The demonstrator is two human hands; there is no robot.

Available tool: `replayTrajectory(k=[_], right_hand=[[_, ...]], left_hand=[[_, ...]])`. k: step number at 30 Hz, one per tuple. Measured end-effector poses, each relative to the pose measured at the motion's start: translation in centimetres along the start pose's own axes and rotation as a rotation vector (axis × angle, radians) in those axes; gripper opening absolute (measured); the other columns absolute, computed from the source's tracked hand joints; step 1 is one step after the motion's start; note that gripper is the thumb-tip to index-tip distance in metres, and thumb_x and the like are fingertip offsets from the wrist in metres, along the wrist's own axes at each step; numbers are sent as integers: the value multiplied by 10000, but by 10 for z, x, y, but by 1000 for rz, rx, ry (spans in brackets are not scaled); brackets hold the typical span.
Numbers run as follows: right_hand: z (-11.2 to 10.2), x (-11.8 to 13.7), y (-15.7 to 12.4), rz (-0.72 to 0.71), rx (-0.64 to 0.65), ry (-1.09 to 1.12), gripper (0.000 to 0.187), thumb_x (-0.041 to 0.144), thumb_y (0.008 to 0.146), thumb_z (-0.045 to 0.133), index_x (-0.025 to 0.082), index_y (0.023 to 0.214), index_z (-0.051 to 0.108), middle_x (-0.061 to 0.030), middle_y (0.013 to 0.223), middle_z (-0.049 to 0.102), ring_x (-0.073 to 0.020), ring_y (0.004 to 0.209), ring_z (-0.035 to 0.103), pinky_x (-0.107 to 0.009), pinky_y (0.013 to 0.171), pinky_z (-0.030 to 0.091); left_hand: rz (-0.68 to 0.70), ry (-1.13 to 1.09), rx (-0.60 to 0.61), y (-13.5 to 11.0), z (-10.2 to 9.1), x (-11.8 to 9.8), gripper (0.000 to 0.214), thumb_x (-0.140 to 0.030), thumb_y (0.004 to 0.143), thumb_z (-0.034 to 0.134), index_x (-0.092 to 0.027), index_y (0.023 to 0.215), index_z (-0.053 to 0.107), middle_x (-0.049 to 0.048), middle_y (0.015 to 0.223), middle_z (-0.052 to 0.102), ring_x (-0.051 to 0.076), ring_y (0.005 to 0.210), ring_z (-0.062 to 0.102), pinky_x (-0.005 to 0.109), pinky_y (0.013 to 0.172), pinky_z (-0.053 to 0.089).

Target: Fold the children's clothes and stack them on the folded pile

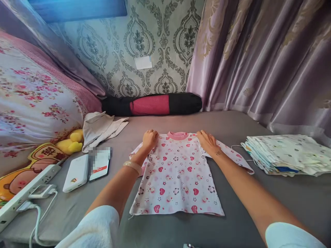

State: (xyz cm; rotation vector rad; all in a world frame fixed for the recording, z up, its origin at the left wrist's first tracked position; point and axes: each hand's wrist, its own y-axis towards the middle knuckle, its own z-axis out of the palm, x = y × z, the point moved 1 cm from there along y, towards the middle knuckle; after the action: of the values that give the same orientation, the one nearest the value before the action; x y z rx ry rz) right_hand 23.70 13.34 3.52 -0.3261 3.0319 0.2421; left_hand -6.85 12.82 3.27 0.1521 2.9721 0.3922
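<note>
A small white long-sleeved shirt point(178, 175) with pink hearts, flowers and a pink collar lies spread on the grey sheet, its neck pointing away from me. At its left shoulder seam, my left hand point(150, 138) is closed with the fingers curled over the cloth. My right hand point(207, 140) pinches the opposite shoulder in the same way. The sleeves fan outward, partly hidden under my forearms. A bangle circles my left wrist.
A folded cloth stack point(287, 155) sits on the right. On the left lie a phone point(99, 165), a white power bank point(76, 173), a power strip point(28, 194) with cables, a beige garment point(99, 129) and a yellow plush toy point(71, 141). A black-and-pink rolled bag point(152, 104) lines the wall.
</note>
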Motion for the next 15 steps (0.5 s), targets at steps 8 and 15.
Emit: replayTrajectory(k=[8, 15], right_hand=[[18, 1, 38, -23, 2, -8, 317, 241, 1016, 288, 174, 1106, 584, -130, 1111, 612, -231, 1015, 576, -329, 846, 370], [23, 1, 53, -17, 56, 42, 329, 244, 998, 327, 166, 1097, 631, -148, 1139, 619, -247, 1052, 554, -345, 867, 357]], left_hand=[[-61, 18, -6, 22, 18, 9, 309, -251, 956, 394, -180, 1036, 684, 112, 1039, 661, 242, 1008, 585, 329, 851, 416], [-128, 37, 114, 36, 31, 12, 315, -255, 940, 391, -172, 1036, 680, 141, 1078, 662, 268, 1058, 593, 363, 870, 406]])
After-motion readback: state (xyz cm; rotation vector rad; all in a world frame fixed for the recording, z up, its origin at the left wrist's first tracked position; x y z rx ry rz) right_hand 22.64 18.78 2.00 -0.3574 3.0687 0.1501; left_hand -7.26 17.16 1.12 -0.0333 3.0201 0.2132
